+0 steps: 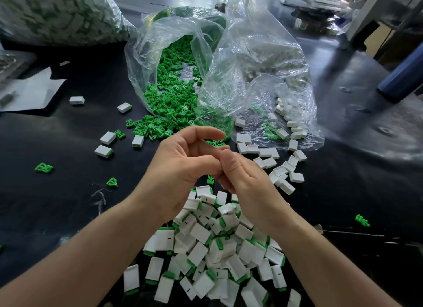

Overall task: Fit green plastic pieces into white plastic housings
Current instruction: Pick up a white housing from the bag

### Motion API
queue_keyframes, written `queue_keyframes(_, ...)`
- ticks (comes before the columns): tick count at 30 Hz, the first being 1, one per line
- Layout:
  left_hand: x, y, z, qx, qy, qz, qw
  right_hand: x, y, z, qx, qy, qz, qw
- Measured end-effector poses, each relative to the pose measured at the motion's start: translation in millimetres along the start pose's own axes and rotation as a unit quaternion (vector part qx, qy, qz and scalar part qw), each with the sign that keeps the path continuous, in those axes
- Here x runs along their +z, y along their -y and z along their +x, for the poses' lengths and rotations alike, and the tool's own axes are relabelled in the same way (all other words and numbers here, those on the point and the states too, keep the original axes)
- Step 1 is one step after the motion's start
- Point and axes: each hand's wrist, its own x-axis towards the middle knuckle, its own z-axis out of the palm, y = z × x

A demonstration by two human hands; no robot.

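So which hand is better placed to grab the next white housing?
Probably the right hand: the loose housings lie just beside it, on its outer side. The left hand sits nearer the green pieces spilling from the bag.

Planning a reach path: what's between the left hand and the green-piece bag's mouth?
Head view: spilled green pieces on the black table, running from the bag mouth to the left hand.

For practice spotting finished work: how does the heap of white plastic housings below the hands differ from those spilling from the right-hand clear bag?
The heap of white plastic housings shows green ends; the spilled white housings show none. The heap is piled up; the spilled ones lie scattered. Both are white rectangular shells.
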Motion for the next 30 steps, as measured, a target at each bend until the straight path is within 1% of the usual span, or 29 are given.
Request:
queue_keyframes(14, 1, -3, -1, -0.010, 0.015, -0.027, 0.999, 1, -3, 1, -0.015, -0.016, -0.030, 0.999)
queue_keyframes(22, 1, -3, -2, -0.010, 0.011, -0.033, 0.999, 1, 1, -1, -0.018, -0.018, -0.022, 0.999)
queue_keyframes(25, -1, -3, -2, -0.015, 0.009, -0.034, 0.999, 0, 2, -1, -0.009, -0.009, 0.012, 1.000)
queue_keyframes(30, -3, -3, -1, -0.040, 0.013, -0.011, 0.999, -9, 10, -4, 0.033, 0.045, 0.135, 0.989)
